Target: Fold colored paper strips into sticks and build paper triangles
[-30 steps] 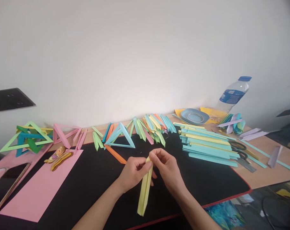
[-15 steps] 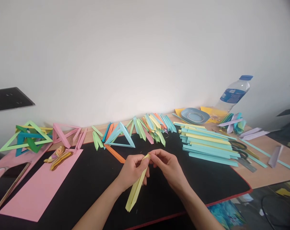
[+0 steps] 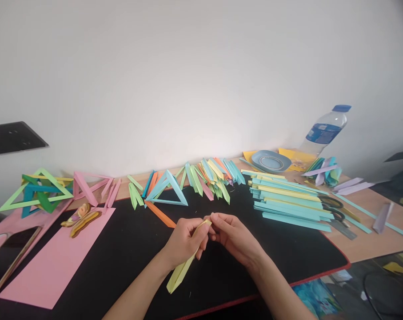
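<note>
Compared with a second ago, the long pale-yellow folded paper strip (image 3: pixel 183 270) has swung. It hung almost straight down toward me then. Now it slants away to my lower left, and its upper tip has dropped a little. Both hands have sunk with it and drawn closer together, so the handling is now all at the strip's upper end, while the rest of it hangs free.

My left hand (image 3: pixel 184 240) is curled shut around the upper part of the strip. My right hand (image 3: pixel 236 238) meets it at the tip, its thumb and forefinger closed in a pinch on the paper's end.

The strip is narrow and creased lengthwise, so it reads as a shallow trough. Its lower end is cut or folded to a point and hangs just above the black mat (image 3: pixel 121 249) on the table (image 3: pixel 364 231). Beyond the hands lie a light-blue paper triangle frame (image 3: pixel 168 189) and a stack of blue and yellow paper strips (image 3: pixel 288 198), both well apart from the held strip.
</note>
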A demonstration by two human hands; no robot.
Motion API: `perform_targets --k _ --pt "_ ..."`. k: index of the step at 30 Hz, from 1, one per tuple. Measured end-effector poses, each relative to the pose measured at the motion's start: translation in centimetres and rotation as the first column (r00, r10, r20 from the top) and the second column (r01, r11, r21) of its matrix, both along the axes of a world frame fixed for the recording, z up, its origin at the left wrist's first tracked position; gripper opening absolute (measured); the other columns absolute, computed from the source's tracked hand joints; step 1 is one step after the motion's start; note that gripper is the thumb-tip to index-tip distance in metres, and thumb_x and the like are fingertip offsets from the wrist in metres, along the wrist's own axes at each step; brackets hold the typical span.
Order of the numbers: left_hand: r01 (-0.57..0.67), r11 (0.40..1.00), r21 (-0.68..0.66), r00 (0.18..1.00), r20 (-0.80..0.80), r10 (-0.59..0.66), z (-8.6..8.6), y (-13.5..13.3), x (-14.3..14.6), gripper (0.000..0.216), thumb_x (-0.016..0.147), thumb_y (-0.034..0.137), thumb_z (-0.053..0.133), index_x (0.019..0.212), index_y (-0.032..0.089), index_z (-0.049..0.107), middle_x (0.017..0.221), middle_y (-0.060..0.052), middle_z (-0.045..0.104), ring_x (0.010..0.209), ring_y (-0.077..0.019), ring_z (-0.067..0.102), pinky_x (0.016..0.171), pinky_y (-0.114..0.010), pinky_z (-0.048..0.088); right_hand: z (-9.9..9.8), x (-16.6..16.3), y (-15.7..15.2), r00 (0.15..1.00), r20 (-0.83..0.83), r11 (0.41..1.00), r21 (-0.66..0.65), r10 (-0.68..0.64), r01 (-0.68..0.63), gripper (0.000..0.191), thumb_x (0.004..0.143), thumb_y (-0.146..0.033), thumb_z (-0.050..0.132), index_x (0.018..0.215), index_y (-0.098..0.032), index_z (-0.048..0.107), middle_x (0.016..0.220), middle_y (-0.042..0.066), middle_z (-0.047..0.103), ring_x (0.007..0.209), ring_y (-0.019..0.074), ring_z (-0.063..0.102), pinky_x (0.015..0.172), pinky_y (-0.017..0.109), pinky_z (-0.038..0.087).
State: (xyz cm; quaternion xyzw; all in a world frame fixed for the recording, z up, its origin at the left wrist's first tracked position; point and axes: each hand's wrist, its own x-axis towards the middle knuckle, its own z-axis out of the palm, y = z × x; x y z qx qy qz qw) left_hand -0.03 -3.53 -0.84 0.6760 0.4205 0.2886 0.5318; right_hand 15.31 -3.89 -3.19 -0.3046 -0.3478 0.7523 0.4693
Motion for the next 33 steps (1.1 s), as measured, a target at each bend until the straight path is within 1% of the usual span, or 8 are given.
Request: perform_targets --k 5,11,17,21,25,28,31,33 --pt "0.038 0.999 0.003 0.999 -0.015 -0.038 0.1 -0.1 -0.1 0.043 0.09 0.04 0.042 0.056 0.015 0.052 0.045 0.002 0.051 0.035 -0.0072 0.047 0.046 -0.021 0.039 -0.1 -0.1 -0.1 1.0 -0.011 1.0 -0.005 0.023 -0.023 0.036 0.07 -0.044 0.073 0.059 -0.013 0.058 0.059 -0.002 0.046 0.058 0.0081 0.041 0.058 0.022 0.038" --pt "0.052 0.998 0.046 0.997 -0.066 -0.049 0.2 0.0 -0.1 0.043 0.089 0.037 0.041 0.052 0.017 0.047 0.041 0.003 0.048 0.035 -0.0074 0.045 0.046 -0.021 0.037 0.3 -0.3 -0.3 0.989 0.1 0.993 0.057 -0.107 0.101 0.035 0.066 -0.045 0.076 0.063 -0.013 0.063 0.06 -0.001 0.049 0.057 0.0091 0.041 0.059 0.025 0.037" --pt "0.066 0.998 0.017 0.997 -0.035 -0.065 0.1 -0.1 0.0 0.038 0.091 0.034 0.039 0.059 0.016 0.051 0.041 0.004 0.048 0.038 -0.0081 0.044 0.051 -0.022 0.04 0.0 0.1 0.0 1.0 0.022 1.0 -0.001 0.004 -0.004 0.04 0.07 -0.046 0.072 0.055 -0.013 0.055 0.058 -0.002 0.045 0.059 0.0092 0.042 0.062 0.025 0.039" --pt "0.053 0.999 0.012 0.998 -0.035 -0.052 0.2 -0.1 0.1 0.037 0.091 0.034 0.04 0.063 0.015 0.054 0.042 0.003 0.05 0.038 -0.0079 0.045 0.052 -0.022 0.041 -0.1 -0.1 0.0 1.0 0.023 1.0 0.007 0.009 -0.009 0.04 0.072 -0.047 0.07 0.056 -0.013 0.054 0.059 -0.002 0.046 0.058 0.0089 0.041 0.061 0.025 0.039" --pt "0.049 0.998 0.024 0.997 -0.055 -0.048 0.2 -0.1 0.1 0.04 0.091 0.034 0.04 0.057 0.016 0.049 0.043 0.003 0.05 0.038 -0.0075 0.045 0.048 -0.021 0.037 0.3 -0.3 -0.2 0.995 0.075 0.996 0.06 -0.063 0.059 0.042 0.069 -0.049 0.071 0.055 -0.014 0.052 0.059 -0.002 0.044 0.057 0.0093 0.039 0.059 0.026 0.036" --pt "0.051 0.998 0.031 0.997 -0.054 -0.049 0.2 0.0 0.1 0.041 0.091 0.033 0.04 0.055 0.016 0.047 0.041 0.003 0.048 0.038 -0.0073 0.044 0.048 -0.021 0.037 0.6 -0.5 -0.3 0.974 0.18 0.983 0.146 -0.141 0.116 0.043 0.073 -0.05 0.067 0.056 -0.014 0.051 0.058 -0.003 0.042 0.056 0.0091 0.037 0.058 0.025 0.034" --pt "0.054 0.998 0.025 0.998 -0.028 -0.053 0.2 0.0 0.1 0.041 0.091 0.035 0.04 0.055 0.016 0.047 0.043 0.003 0.049 0.039 -0.0074 0.046 0.048 -0.021 0.038 0.6 -0.8 -0.5 0.917 0.326 0.96 0.235 -0.228 0.155 0.042 0.076 -0.053 0.061 0.06 -0.015 0.052 0.057 -0.002 0.043 0.056 0.01 0.039 0.057 0.025 0.034" --pt "0.066 0.998 -0.01 0.998 -0.005 -0.066 0.2 0.0 0.1 0.041 0.091 0.037 0.041 0.057 0.015 0.049 0.046 0.002 0.051 0.04 -0.0081 0.049 0.046 -0.02 0.038 0.3 -1.1 -0.7 0.85 0.421 0.934 0.294 -0.316 0.202 0.041 0.079 -0.054 0.057 0.065 -0.015 0.054 0.058 -0.002 0.046 0.057 0.0111 0.042 0.056 0.025 0.035"
